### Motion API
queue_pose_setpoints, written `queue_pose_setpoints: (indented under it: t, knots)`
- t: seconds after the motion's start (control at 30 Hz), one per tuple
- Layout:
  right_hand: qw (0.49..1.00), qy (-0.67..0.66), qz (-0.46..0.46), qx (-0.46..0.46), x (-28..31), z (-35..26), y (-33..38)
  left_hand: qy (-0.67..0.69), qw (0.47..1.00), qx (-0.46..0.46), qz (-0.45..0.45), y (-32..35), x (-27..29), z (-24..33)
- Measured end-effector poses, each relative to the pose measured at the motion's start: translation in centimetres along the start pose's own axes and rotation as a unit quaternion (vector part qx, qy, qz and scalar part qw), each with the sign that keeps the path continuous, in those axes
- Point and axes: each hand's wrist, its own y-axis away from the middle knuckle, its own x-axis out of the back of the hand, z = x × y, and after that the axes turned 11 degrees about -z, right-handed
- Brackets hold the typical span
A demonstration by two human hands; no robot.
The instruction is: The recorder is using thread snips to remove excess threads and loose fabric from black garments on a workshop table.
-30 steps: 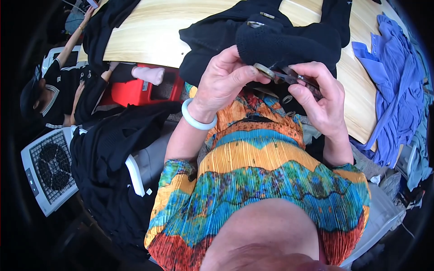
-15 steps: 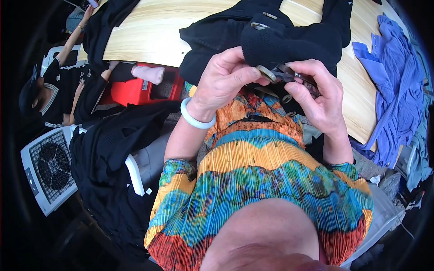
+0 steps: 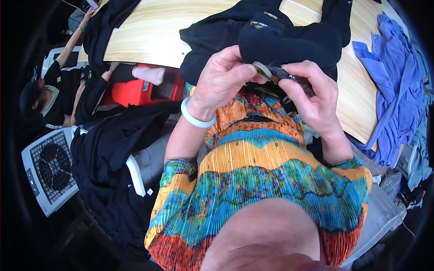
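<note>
A black knit garment (image 3: 294, 43) lies over the table edge in front of me, with more large buttons (image 3: 258, 25) on its upper part. My left hand (image 3: 219, 77) is closed on its edge, pinching a big round pale-rimmed button (image 3: 262, 70) between thumb and fingers. Closed around a pair of small dark thread snips (image 3: 282, 73), my right hand (image 3: 316, 92) holds the blades pointing left. Their tips reach the button's right side. Whether they touch a thread is too small to tell.
Blue-violet clothing (image 3: 393, 86) is heaped at the table's right end. At left, black cloth (image 3: 113, 144) drapes beside a grey fan unit (image 3: 52, 165). Beyond it a co-worker (image 3: 56, 90) sits near a red plastic stool (image 3: 135, 90). The wooden table (image 3: 153, 34) curves around ahead.
The snips have moved slightly left and closer against the button, and their blades look more closed together. My left hand has shifted a little up and left with the button.
</note>
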Motion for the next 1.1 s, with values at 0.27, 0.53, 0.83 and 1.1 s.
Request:
queue_pose_setpoints:
  t: [0.27, 0.53, 0.83, 1.1]
  knots:
    - [1.0, -0.006, -0.017, -0.015, 0.0, -0.1, -0.2, 0.024, 1.0, -0.015, -0.011, 0.2, 0.5, -0.1]
    - [0.997, -0.039, -0.04, -0.056, -0.1, -0.2, -0.2, -0.008, 1.0, -0.01, -0.004, 0.3, 0.7, -0.2]
    - [0.956, -0.239, 0.146, -0.084, 1.7, 0.9, -1.0, 0.048, 0.999, 0.002, -0.01, 0.4, 0.9, -0.1]
    - [0.999, -0.025, -0.027, 0.008, 0.0, 1.1, -2.7, 0.108, 0.994, 0.031, 0.011, 0.4, 1.0, -0.3]
